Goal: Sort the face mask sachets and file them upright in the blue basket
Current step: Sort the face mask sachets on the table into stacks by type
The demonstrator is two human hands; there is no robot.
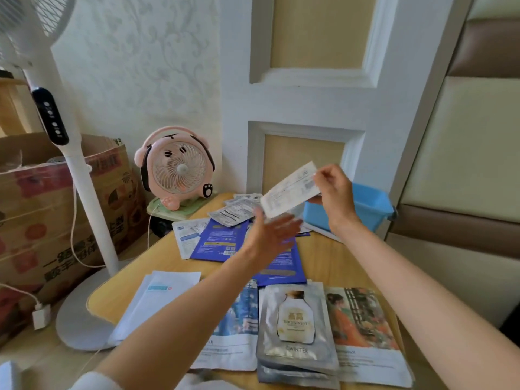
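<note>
My right hand pinches a white face mask sachet by its right end and holds it tilted in the air, just left of the blue basket. Beneath the sachet, my left hand hovers with straight fingers and holds nothing. Many sachets lie flat on the wooden table: dark blue ones in the middle, silver ones at the back, a silver bottle-print stack and picture-print ones near me, white ones at the left.
A pink desk fan stands at the table's back left corner. A white pedestal fan and cardboard boxes are on the floor to the left. A panelled door rises behind the table, with a padded wall on the right.
</note>
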